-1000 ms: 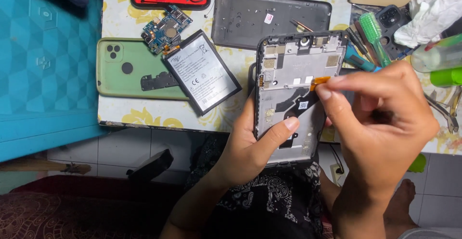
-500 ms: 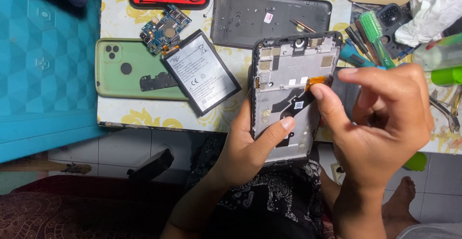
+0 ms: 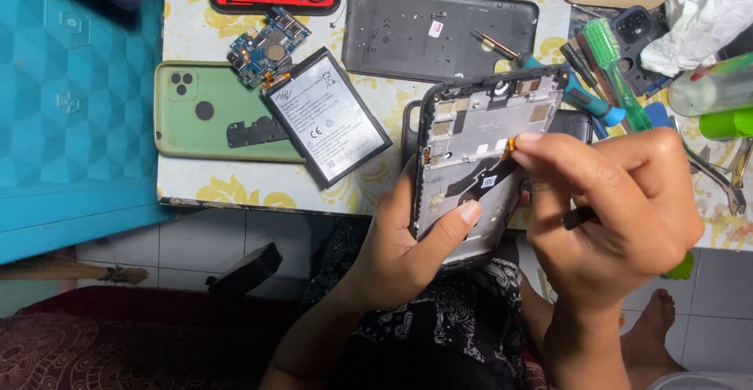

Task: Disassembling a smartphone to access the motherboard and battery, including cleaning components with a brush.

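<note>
While the left hand (image 3: 408, 241) wraps around the lower half of an opened phone frame (image 3: 486, 147), thumb pressed across its inner face, the right hand (image 3: 612, 202) pinches a thin dark tool, its fingertips (image 3: 527, 140) meeting at a small orange ribbon cable (image 3: 510, 145) near the frame's upper right. The frame is held tilted just above the table's near edge, over the person's lap. Doing this well probably calls for a light, steady pinch, lifting the ribbon straight rather than twisting it, since such cable looks thin and easily creased, and for the left thumb bracing the frame so it does not rock. The frame is hard black plastic around dull grey metal, with small gold contact patches and cut-outs. Behind it on the table (image 3: 188, 13), which wears a pale cloth printed with yellow flowers, lie a flat rectangular battery (image 3: 325, 115) with a glossy grey label, a smooth pale green back cover (image 3: 204, 111) with round camera holes, a small blue circuit board (image 3: 267, 49) crowded with metal parts, and a matte dark grey back cover (image 3: 439, 33). To the right sit a green brush (image 3: 616, 64), screwdrivers with blue-green handles, and a crumpled white cloth (image 3: 702, 13).
</note>
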